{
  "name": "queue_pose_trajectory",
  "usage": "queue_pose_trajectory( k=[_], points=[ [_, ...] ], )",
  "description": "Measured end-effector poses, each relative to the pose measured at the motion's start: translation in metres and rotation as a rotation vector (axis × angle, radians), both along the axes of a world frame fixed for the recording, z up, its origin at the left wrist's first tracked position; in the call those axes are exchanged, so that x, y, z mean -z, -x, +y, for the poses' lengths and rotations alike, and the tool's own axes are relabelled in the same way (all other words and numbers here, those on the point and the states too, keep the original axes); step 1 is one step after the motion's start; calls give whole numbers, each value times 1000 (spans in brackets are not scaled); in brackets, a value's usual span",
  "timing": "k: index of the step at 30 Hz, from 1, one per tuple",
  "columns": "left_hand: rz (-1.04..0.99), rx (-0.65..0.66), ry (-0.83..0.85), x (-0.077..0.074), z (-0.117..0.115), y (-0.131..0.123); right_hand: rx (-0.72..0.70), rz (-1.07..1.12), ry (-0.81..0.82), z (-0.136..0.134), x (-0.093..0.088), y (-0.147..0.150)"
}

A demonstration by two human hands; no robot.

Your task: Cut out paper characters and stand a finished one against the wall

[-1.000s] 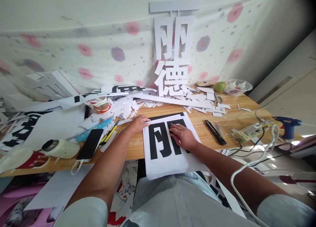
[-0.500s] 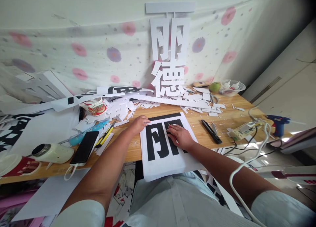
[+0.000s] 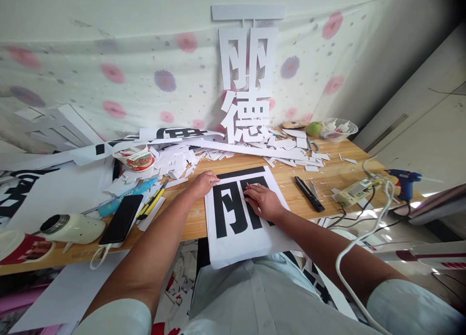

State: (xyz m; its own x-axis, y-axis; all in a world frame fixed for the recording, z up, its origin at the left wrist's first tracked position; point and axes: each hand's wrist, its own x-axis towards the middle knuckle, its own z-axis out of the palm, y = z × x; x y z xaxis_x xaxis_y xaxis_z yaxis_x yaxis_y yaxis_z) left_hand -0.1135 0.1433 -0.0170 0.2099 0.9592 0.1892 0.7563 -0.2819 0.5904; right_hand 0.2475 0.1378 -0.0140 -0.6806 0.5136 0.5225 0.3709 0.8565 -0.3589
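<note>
A white paper sheet (image 3: 240, 247) printed with a large black character lies at the table's front edge, its lower part hanging over toward my lap. My left hand (image 3: 205, 183) has its fingers together on the sheet's upper left edge, thumb and fingertips pressing the paper. Resting on the right half of the character, my right hand (image 3: 265, 201) is closed around a slim red-and-white pencil (image 3: 259, 209); most of it is hidden by the fingers. A black utility knife (image 3: 309, 194) lies to the right of the sheet.
White cut-out characters (image 3: 247, 58) lean on the flowered cloth behind paper scraps (image 3: 174, 160). At left are a phone (image 3: 122, 219), a yellow cutter (image 3: 153, 202), a bottle (image 3: 74, 228) and a paper bowl (image 3: 136, 159). A glue gun (image 3: 406, 179) and power strip (image 3: 358, 192) with cables are right.
The whole view has shifted slightly, so things appear a little further left. Both hands keep nearly the same places on the sheet.
</note>
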Motion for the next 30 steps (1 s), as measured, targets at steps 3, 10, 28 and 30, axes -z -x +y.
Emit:
queue_pose_trajectory(
  k=[3,10,28,30],
  points=[
    [-2,-8,7,0,1,0,4,-7,7,0,0,0],
    [2,-21,16,-4,-4,-4,5,-17,9,-1,0,-2],
    [-11,-8,2,-7,-9,-7,17,-18,-10,-1,4,-1],
    [-10,-5,0,-7,-9,-8,20,-17,-10,-1,4,-1]
  ],
)
